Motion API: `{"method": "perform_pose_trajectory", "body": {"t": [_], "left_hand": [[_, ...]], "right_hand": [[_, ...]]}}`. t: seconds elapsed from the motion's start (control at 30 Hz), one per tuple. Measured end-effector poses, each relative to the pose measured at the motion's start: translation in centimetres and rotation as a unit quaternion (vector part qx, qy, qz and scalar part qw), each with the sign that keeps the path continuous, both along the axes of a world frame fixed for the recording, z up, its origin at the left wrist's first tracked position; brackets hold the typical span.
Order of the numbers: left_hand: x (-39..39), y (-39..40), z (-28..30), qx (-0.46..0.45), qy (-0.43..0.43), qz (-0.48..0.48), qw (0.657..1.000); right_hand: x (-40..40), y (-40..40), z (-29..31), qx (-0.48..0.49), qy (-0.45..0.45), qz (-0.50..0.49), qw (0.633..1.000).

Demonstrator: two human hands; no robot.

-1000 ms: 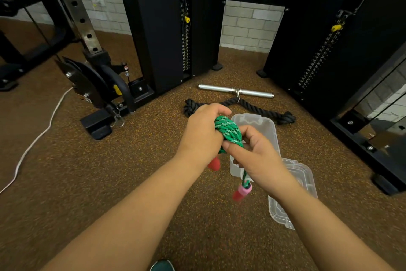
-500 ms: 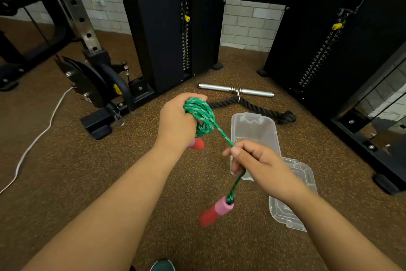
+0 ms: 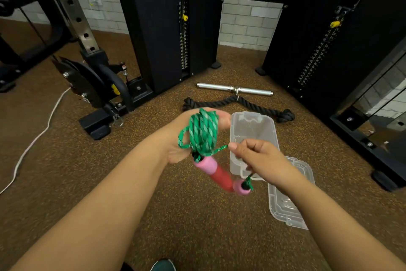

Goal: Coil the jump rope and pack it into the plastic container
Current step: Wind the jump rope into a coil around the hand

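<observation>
The green jump rope (image 3: 203, 131) is wound in several loops around my left hand (image 3: 175, 138), which is turned palm up. One pink and red handle (image 3: 214, 168) sticks out below that hand. My right hand (image 3: 261, 160) pinches the rope's free end just right of the coil, and the second pink handle (image 3: 241, 187) dangles beneath it. The clear plastic container (image 3: 252, 125) lies open on the floor behind my hands. Its clear lid (image 3: 287, 204) lies to the right, partly hidden by my right forearm.
A black thick rope attachment (image 3: 237, 103) and a chrome bar handle (image 3: 235, 89) lie on the brown floor beyond the container. Black cable-machine towers (image 3: 167, 29) stand behind, a rack base (image 3: 96, 123) at left. A white cord (image 3: 39, 130) crosses the floor left.
My left hand has turned palm up and moved right with the coil. My right hand has drawn the free end in close, so the loose stretch is shorter and the dangling handle hangs nearer.
</observation>
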State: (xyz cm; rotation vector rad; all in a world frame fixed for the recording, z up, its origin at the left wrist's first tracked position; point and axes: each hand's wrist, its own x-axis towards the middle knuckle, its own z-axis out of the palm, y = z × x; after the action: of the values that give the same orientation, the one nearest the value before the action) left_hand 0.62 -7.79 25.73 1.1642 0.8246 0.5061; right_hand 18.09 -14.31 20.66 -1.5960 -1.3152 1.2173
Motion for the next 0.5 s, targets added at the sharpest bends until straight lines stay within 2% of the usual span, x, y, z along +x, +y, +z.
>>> {"method": "perform_pose_trajectory", "body": {"t": [0.1,0.17,0.23,0.27,0.33,0.43,0.5], "left_hand": [[0.5,-0.5,-0.6,0.030,0.144,-0.098,0.984],[1.1,-0.5,-1.5,0.143,0.298,-0.158,0.930],[1.6,-0.6,-2.2,0.238,0.387,-0.192,0.870],[1.7,-0.5,-2.4,0.255,0.407,-0.187,0.857],[1.7,-0.4,-2.2,0.258,0.426,-0.158,0.853],[1.7,-0.2,-1.9,0.276,0.421,-0.077,0.860],[1.8,-0.2,-2.0,0.281,0.383,-0.005,0.880]], "right_hand": [[0.1,0.3,0.6,0.021,-0.026,-0.043,0.999],[-0.2,0.4,0.7,0.029,-0.035,-0.038,0.998],[-0.6,0.3,0.8,0.046,-0.044,-0.025,0.998],[-0.8,0.2,0.8,0.056,-0.049,-0.020,0.997],[-1.0,-0.1,1.2,0.078,-0.055,-0.015,0.995],[-1.1,-0.4,1.9,0.121,-0.076,-0.012,0.990],[-1.4,-0.5,2.4,0.142,-0.061,-0.021,0.988]]}}
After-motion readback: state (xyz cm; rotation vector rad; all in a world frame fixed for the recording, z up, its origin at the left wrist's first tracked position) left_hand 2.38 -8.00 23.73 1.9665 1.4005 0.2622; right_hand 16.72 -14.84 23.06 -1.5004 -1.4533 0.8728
